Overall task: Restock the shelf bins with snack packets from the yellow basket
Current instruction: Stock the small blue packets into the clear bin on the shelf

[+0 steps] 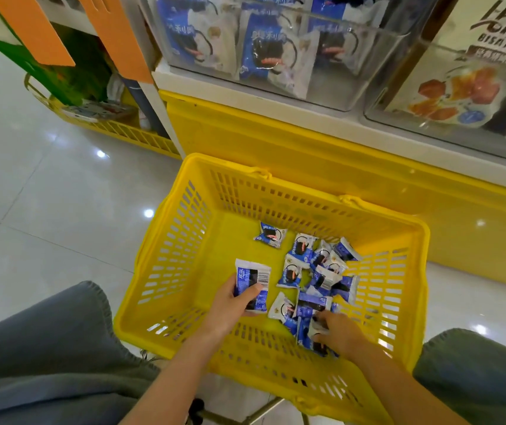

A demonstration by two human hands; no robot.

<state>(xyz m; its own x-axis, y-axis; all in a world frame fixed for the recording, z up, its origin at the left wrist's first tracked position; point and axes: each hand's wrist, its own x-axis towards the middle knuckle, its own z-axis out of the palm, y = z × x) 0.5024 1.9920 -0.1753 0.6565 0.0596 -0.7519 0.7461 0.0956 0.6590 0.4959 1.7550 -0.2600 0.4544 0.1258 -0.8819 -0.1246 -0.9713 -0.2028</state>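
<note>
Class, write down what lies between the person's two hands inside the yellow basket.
In the head view, loose snack packets lie on the yellow basket floor between the left hand, holding one packet, and the right hand.

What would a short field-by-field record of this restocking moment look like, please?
container: yellow slatted plastic basket, below the shelf front
left hand: holds one blue-and-white snack packet, barcode side up
right hand: grips near packets at the heap's edge
loose stock: heap of matching packets in the basket's right half; single packet lying apart towards the back
target: clear plastic shelf bin above, already holding similar packets
task state: both hands are inside the basket
</note>
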